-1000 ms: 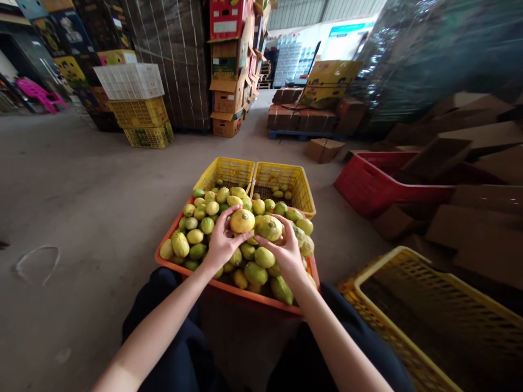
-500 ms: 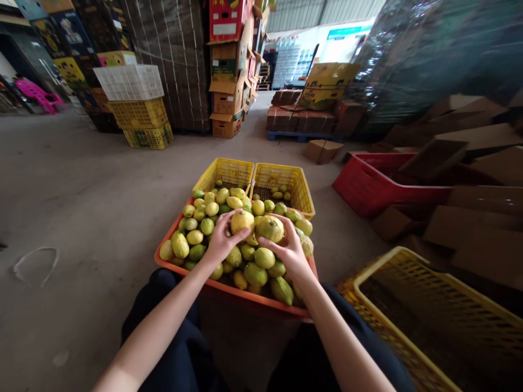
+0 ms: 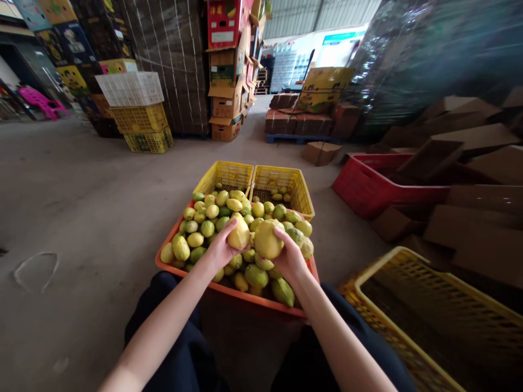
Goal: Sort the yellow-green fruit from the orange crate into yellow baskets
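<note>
My left hand (image 3: 221,251) is wrapped round a yellow fruit (image 3: 238,234). Just beside it, my right hand (image 3: 291,256) grips a larger yellow-green fruit (image 3: 268,239), its thumb on the upper right side. Both fruits are held above an orange crate (image 3: 245,297) heaped with yellow and green fruits (image 3: 180,247), and a narrow gap shows between them. The lower fingers of both hands are partly hidden by the fruits.
Two yellow crates (image 3: 304,196) with a few fruits stand behind the orange one. To the right are a red crate (image 3: 363,182) with cardboard (image 3: 474,223) and a large yellow crate (image 3: 392,305). Stacked boxes (image 3: 224,103) rise further back.
Both hands have turned their fruits, and different sides now show. The fruits sit slightly lower and a little further apart, with my fingers shifted round them.
</note>
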`<action>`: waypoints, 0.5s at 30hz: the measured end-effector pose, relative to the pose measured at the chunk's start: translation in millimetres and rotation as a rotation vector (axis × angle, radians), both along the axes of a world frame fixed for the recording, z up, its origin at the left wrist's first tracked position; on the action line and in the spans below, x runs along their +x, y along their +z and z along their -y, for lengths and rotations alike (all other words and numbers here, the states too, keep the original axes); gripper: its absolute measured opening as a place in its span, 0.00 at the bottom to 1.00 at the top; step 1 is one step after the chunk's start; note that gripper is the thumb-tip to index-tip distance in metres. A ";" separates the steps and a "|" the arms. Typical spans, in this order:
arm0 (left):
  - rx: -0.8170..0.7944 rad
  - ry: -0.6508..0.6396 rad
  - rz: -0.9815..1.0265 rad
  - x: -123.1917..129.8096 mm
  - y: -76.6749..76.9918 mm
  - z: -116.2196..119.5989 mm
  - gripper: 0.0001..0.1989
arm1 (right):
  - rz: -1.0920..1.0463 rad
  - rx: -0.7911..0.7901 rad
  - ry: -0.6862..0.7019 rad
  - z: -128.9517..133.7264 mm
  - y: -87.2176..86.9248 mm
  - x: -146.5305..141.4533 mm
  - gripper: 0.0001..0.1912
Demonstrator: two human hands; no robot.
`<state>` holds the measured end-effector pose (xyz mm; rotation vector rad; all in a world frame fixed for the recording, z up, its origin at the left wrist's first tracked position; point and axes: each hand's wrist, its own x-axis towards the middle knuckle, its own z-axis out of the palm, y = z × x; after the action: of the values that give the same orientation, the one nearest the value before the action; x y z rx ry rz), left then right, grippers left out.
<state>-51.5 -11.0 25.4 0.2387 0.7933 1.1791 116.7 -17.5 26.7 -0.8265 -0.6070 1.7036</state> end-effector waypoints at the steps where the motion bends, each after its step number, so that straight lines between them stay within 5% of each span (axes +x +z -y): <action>1: -0.034 0.010 0.014 1.0 2.2 0.5 0.12 | -0.011 -0.024 0.009 -0.3 0.5 0.7 0.17; 10: -0.105 0.067 0.225 1.9 14.6 7.0 0.18 | -0.170 -0.194 -0.018 -7.2 -1.5 7.6 0.13; 15: -0.145 0.189 0.311 -0.7 3.7 5.2 0.16 | -0.229 -0.264 -0.205 -7.3 -3.7 2.7 0.14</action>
<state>-52.2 -16.2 29.2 -0.1402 0.6323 1.2907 119.4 -10.2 23.0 -0.8312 -0.1371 1.6789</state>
